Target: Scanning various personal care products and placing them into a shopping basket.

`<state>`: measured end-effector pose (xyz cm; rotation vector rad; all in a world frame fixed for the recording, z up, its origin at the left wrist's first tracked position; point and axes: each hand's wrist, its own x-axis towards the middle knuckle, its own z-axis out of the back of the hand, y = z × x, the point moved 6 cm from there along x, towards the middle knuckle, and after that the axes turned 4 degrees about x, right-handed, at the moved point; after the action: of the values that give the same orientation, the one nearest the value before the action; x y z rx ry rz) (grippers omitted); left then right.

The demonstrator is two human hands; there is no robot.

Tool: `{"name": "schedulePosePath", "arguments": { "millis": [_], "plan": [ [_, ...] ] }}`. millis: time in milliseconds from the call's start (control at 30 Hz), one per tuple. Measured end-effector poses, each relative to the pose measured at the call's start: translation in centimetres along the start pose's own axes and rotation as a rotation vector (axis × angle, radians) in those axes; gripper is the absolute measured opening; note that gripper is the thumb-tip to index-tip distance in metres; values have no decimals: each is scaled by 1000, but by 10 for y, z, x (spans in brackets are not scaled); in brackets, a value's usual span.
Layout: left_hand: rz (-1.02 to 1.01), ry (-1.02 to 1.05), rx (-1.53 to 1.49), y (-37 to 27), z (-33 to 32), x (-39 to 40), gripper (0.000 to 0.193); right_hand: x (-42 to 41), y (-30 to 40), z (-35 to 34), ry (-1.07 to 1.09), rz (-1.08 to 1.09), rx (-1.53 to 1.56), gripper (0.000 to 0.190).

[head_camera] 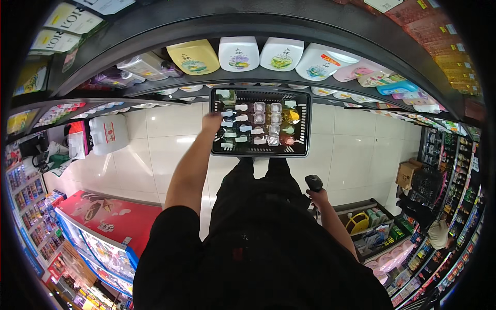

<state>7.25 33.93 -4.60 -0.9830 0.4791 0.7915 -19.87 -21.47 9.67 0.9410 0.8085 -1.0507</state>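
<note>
A black plastic shopping basket (260, 154) is in front of me, above my feet. It holds several bottles and jars in rows, among them clear square-capped bottles (273, 130), white-labelled bottles (228, 124) and a yellow bottle (292, 116). My left hand (211, 123) is closed at the basket's left rim, with its fingertips hard to make out. Low at my right side, my right hand (318, 197) grips a black handheld barcode scanner (313, 183), its head pointing away from me.
Ahead runs a dark shelf (240, 31) with large pump-type bottles (281, 54). A white jerrycan (109, 134) stands on the tiled floor to the left, near a red-topped chest freezer (112, 217). On the right are a cardboard box (406, 174), a low display bin (374, 228) and another person (438, 234).
</note>
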Motion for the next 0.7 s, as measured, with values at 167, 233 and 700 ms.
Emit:
{"name": "schedulePosePath", "arguments": {
  "millis": [167, 233, 700],
  "plan": [
    [-187, 35, 407, 48, -26, -83, 31, -8, -3, -14, -26, -33, -26, 29],
    [-227, 80, 514, 50, -25, -104, 38, -7, 4, -17, -5, -32, -89, 31],
    [-174, 210, 784, 16, -29, -123, 45, 4, 24, -9, 7, 63, -153, 32]
  ]
}}
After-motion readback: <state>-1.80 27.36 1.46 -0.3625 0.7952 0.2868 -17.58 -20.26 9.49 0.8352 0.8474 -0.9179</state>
